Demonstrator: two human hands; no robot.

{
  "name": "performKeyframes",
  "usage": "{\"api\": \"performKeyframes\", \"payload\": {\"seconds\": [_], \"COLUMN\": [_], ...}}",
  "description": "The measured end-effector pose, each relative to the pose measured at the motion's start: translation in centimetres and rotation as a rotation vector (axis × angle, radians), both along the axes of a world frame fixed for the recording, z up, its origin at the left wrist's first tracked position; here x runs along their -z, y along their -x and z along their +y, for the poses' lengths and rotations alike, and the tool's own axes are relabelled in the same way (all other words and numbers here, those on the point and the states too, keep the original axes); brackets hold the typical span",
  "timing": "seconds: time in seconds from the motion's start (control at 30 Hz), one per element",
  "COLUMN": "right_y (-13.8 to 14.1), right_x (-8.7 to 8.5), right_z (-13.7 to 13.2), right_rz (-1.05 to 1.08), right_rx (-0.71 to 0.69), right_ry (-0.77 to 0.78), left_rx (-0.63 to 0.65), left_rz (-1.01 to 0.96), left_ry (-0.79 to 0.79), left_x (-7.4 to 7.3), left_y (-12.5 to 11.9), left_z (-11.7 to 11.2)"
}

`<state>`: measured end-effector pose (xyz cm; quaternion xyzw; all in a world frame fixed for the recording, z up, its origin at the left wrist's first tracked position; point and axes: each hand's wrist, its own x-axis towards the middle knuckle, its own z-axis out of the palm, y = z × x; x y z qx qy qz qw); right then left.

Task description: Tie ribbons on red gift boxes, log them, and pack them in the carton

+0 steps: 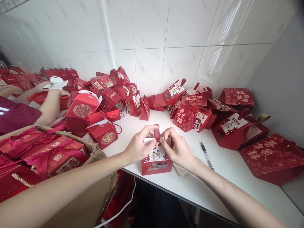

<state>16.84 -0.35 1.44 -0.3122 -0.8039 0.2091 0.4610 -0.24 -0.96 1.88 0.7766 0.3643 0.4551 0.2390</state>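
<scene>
A red gift box point(156, 167) with a printed couple and a small window stands upright at the table's front edge. Both of my hands are at its top, on either side of a short red ribbon loop point(157, 132). My left hand point(141, 144) pinches the top edge and the ribbon from the left. From the right, my right hand point(177, 147) is closed with thumb and fingertips at the same top edge. What lies between the right fingertips is partly hidden. Beige printed cards point(181, 170) lie partly under my right hand, beside the box.
A pen point(207, 155) lies on the white table point(228, 190). Finished-looking red boxes point(231, 129) crowd the right side, more boxes point(106, 91) the back left. A cardboard carton point(97, 158) of beribboned boxes stands left. Beyond it, another person's hands point(53, 90) hold a white-sided box piece.
</scene>
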Motion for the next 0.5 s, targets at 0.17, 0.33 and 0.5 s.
{"api": "performKeyframes", "payload": {"seconds": [0.17, 0.33, 0.5], "right_y": [-0.1, -0.6, -0.7], "right_x": [-0.3, -1.2, -1.1], "right_z": [-0.1, 0.1, 0.2], "right_rz": [-0.006, -0.091, -0.260], "right_rx": [-0.017, -0.042, 0.017], "right_ry": [0.035, 0.004, -0.145], "left_rx": [-0.001, 0.043, -0.032], "left_rz": [-0.109, -0.061, 0.005], "left_ry": [0.006, 0.072, 0.110], "left_x": [0.0, -0.4, -0.4], "left_y": [-0.1, 0.0, 0.1], "left_z": [-0.3, -0.3, -0.2]}}
